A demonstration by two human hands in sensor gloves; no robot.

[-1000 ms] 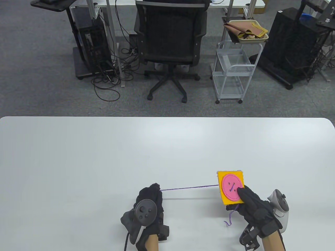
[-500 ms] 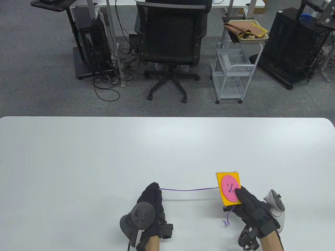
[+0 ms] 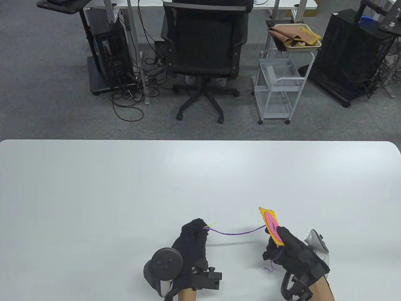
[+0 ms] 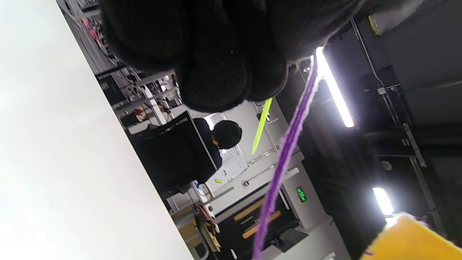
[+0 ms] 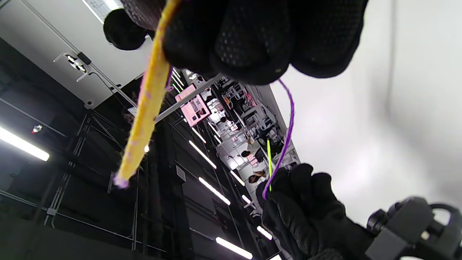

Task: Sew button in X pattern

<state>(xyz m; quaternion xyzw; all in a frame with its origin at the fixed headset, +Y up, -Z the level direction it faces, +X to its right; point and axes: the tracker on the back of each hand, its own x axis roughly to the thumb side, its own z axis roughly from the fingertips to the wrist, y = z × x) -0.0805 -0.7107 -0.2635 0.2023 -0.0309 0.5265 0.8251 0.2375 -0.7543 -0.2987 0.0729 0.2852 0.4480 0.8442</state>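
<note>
Both hands are occupied: the right hand [image 3: 291, 250] grips the yellow felt square [image 3: 272, 223] with its pink button [image 3: 273, 225] tilted on edge, presumably exposing its back, while the left hand [image 3: 191, 243], just beside it, pinches the green needle [image 3: 212, 224], leaving the purple thread [image 3: 233, 233] slack between them.

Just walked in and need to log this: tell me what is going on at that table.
A person in black gloves is sewing a pink button onto a yellow felt square. The right hand holds the square up on edge, off the white table. The left hand pinches a yellow-green needle, with purple thread sagging between it and the square. A loose thread tail hangs below the right hand.
</note>
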